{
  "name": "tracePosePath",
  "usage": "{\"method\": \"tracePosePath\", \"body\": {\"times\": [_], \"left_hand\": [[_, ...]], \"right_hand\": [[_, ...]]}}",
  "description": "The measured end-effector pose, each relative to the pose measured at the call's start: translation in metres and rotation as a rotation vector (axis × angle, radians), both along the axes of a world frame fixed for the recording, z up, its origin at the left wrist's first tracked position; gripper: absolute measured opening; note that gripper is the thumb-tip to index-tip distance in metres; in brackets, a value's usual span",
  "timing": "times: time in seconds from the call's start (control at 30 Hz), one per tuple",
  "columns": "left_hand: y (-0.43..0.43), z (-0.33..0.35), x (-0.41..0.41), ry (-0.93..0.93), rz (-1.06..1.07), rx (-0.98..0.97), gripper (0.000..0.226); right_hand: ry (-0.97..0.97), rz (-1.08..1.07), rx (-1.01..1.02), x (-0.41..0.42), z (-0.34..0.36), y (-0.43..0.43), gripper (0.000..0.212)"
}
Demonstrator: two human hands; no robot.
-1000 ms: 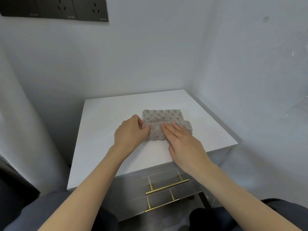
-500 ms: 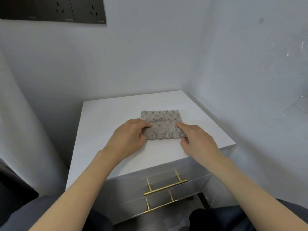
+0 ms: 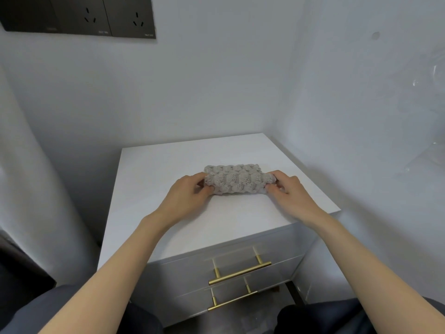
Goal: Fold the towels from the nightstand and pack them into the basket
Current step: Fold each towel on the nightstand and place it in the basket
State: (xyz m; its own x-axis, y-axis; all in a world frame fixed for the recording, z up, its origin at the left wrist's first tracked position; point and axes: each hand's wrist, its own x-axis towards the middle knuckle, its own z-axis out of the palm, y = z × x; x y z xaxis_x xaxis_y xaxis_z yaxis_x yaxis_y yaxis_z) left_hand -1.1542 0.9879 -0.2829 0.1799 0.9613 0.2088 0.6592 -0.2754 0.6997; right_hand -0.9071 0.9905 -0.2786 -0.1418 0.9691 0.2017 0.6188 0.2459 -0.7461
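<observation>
A small grey bobbled towel (image 3: 237,180) lies folded into a narrow strip in the middle of the white nightstand top (image 3: 168,165). My left hand (image 3: 186,194) pinches its left end between thumb and fingers. My right hand (image 3: 287,190) pinches its right end the same way. The near layer of the towel is raised over the far layer. No basket is in view.
The nightstand stands in a corner, with white walls behind and to the right. Two drawers with gold bar handles (image 3: 239,273) face me. A dark socket panel (image 3: 79,16) is on the back wall, upper left. My dark-trousered knees sit below.
My right hand has gone from pressing flat on the towel to pinching its right end. Both hands have brought the near edge up and away, so the towel is narrower.
</observation>
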Motion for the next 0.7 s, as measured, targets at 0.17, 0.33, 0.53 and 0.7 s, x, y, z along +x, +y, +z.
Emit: {"method": "tracePosePath", "body": {"times": [0.17, 0.33, 0.53, 0.7], "left_hand": [[0.003, 0.005, 0.004, -0.044, 0.091, -0.176, 0.027], [0.007, 0.006, 0.007, -0.067, 0.183, -0.287, 0.03], [0.01, 0.004, 0.005, 0.091, 0.263, -0.258, 0.028], [0.009, 0.005, 0.006, 0.09, 0.234, -0.293, 0.045]], "right_hand": [[0.007, -0.059, -0.101, -0.002, 0.003, 0.004, 0.018], [-0.078, -0.109, -0.227, -0.003, 0.007, 0.006, 0.019], [-0.12, -0.251, -0.258, -0.007, 0.008, 0.008, 0.019], [-0.104, -0.283, -0.301, -0.011, 0.01, 0.009, 0.035]]}}
